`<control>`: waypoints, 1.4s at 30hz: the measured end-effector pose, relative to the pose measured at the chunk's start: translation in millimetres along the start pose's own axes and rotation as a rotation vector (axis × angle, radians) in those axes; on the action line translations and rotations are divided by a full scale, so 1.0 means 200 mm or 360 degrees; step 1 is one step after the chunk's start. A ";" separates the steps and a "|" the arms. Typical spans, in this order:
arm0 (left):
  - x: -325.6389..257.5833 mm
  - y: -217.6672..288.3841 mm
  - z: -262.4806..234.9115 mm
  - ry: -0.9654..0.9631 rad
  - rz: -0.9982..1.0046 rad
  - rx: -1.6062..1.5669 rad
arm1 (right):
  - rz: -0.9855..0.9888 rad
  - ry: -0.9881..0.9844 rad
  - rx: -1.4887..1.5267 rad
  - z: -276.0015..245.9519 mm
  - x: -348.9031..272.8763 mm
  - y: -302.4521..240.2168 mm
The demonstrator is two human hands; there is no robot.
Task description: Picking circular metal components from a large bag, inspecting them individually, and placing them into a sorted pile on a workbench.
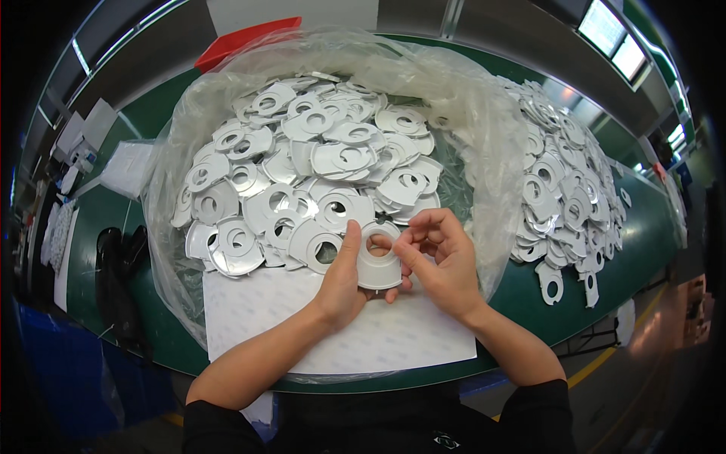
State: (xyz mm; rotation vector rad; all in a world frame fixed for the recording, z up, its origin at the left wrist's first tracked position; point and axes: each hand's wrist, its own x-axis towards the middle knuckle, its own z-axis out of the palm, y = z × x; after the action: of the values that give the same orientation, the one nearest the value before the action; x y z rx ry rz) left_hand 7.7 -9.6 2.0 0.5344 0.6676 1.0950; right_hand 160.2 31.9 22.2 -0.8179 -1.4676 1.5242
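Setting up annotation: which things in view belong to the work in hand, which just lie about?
Likely in use:
left hand
right hand
held white part
pile of white parts
open plastic bag
white sheet

Apparently lying about:
red tray
black item
second pile (similar parts, possibly related)

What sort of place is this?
Probably a factory workshop: heaps of similar pale holed parts on a green table, clear plastic around one heap, and a yellow floor line beyond.

parts [325, 159] in bag [484, 98] | paper [378, 340] before | heap [541, 200] right | tray [242, 44] perhaps behind
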 end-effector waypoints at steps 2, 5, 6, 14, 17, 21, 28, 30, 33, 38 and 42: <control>0.00 0.00 0.00 -0.0012 0.0015 -0.0011 | -0.0060 0.0011 -0.0090 0.00 0.00 0.00; 0.00 0.01 0.01 0.0014 0.0041 0.0193 | -0.0109 0.0025 -0.0300 0.00 -0.01 -0.01; 0.00 0.00 0.01 0.0059 0.0045 0.0144 | -0.0109 0.0026 -0.0301 0.00 -0.01 0.00; 0.00 -0.01 -0.01 0.0046 0.0122 0.0162 | -0.1428 0.0173 -0.1682 -0.04 0.02 0.01; -0.01 0.00 0.03 0.0096 0.0198 0.0204 | -0.1302 0.0388 -0.1746 -0.03 0.03 -0.05; -0.02 0.00 0.03 0.0028 0.0133 0.0309 | -0.0651 0.0250 -0.1178 -0.05 0.01 -0.03; -0.02 0.00 0.04 -0.0080 0.0091 0.0413 | 0.0289 -0.0022 -0.0164 -0.07 0.02 -0.04; -0.02 0.00 0.04 -0.0091 0.0074 0.0468 | 0.0238 -0.0001 -0.0200 -0.07 0.02 -0.04; -0.03 0.02 0.05 -0.0135 0.0038 0.0553 | 0.0160 0.0084 -0.0285 -0.07 0.02 -0.03; -0.04 0.01 0.03 -0.0248 -0.0040 0.0409 | 0.0123 0.0187 -0.0636 -0.06 0.01 0.00; -0.03 0.02 0.03 -0.0223 -0.0128 0.0559 | 0.0062 0.0220 -0.1076 -0.03 -0.01 -0.05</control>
State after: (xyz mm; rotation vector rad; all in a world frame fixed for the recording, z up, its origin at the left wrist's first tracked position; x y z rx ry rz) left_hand 9.0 -14.1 10.0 0.8701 0.7563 0.8591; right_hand 167.1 32.8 32.1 -1.3158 -1.8906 0.9593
